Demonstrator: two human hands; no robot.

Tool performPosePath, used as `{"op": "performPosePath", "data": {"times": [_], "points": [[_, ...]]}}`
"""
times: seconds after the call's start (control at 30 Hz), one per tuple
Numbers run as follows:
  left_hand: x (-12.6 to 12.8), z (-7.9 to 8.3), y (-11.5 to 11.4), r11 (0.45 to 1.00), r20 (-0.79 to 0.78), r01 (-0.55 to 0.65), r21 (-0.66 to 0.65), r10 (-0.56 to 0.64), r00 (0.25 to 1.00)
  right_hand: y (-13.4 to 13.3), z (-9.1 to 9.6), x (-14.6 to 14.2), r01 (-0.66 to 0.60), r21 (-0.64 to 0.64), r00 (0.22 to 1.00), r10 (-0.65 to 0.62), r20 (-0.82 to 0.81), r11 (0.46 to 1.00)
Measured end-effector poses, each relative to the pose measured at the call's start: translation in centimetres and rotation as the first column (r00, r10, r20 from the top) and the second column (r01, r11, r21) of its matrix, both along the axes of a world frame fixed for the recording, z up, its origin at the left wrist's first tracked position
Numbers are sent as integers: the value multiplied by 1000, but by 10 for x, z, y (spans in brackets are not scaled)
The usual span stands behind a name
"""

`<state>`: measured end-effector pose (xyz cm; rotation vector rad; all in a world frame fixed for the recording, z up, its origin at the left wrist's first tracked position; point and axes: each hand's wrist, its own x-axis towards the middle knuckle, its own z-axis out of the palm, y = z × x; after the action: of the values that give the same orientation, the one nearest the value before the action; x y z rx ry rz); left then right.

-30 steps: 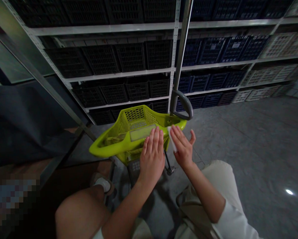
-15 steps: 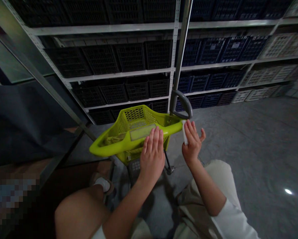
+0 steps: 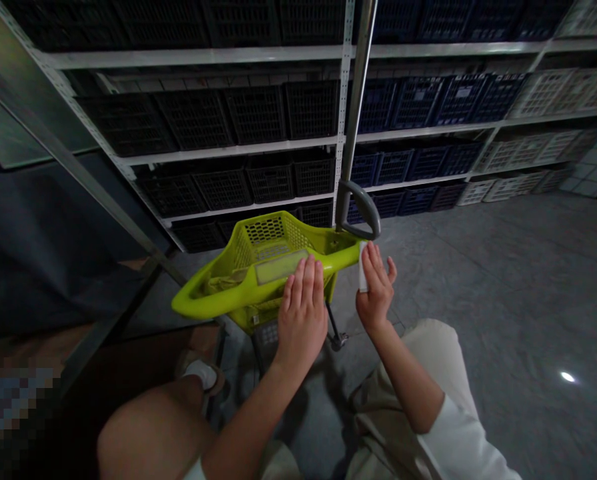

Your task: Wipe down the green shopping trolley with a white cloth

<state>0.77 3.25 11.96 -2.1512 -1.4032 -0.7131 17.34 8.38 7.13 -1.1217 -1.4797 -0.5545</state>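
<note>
A loose, plain white sleeve [image 3: 471, 437] is worn on the right arm, ended near the elbow, and a white edge of the left sleeve [image 3: 194, 471] is shown. The right knee is covered by creased, pale beige legwear [image 3: 436, 357]. Below a bare left knee [image 3: 143, 420], the foot is dressed in a white sock [image 3: 202, 373] and a dim, brownish shoe [image 3: 220, 382]

Legible text: none; label panel [image 3: 278, 267], pale, inset in the handle [image 3: 341, 259] of the yellow-green cart [image 3: 298, 231], unreadable; tag [image 3: 255, 320], small, whitish, near the cart basket's lower edge, unreadable; two labels [image 3: 462, 92], pale, toward blue crates' [image 3: 461, 111] upper edges, too small to read
</note>
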Motion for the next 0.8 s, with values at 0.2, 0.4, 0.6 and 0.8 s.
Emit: {"op": "performPosePath", "data": {"times": [0.2, 0.4, 0.6, 0.8], "points": [[-1, 0, 0, 1000, 9, 3, 9, -3, 1000, -21, 2, -31, -220, -40, 946, 224, 234, 975], [0, 2, -2, 1000, 1, -1, -5, 1, 1000, 4, -1, 7, 24, 7, 999, -25, 38, 1000], [0, 0, 1, 1000, 8, 1, 1, -1, 1000, -17, 4, -24, -151, -47, 971, 157, 180, 987], [-1, 0, 0, 1000, 12, 6, -7, -6, 1000, -4, -2, 0, -27, -24, 990, 30, 136, 999]]}}
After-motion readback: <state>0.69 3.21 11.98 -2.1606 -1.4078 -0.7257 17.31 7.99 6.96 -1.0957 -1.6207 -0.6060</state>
